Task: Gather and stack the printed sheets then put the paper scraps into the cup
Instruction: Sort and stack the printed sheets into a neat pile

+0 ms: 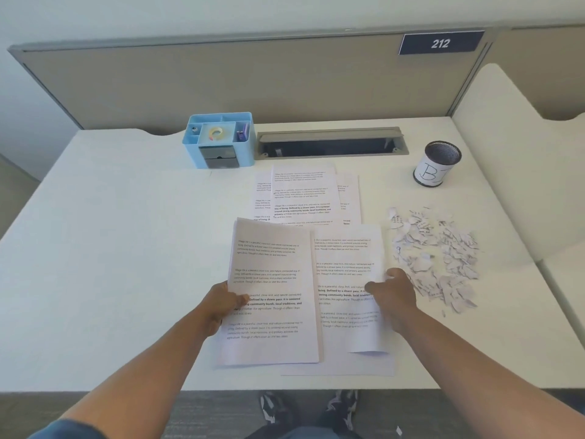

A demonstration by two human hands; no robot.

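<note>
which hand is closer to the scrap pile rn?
Right. The right hand grips a printed sheet just beside the near-left edge of the scrap pile. The left hand holds another sheet farther left, across the papers.

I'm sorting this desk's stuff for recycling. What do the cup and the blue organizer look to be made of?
The cup looks like black metal wire mesh: its rim shows a fine see-through grid. A white paper label with handwriting wraps its side. The blue organizer looks like moulded plastic with a smooth, even pale-blue finish and rounded corners, plus a dark drawer front; the drawer's material is unclear.
</note>
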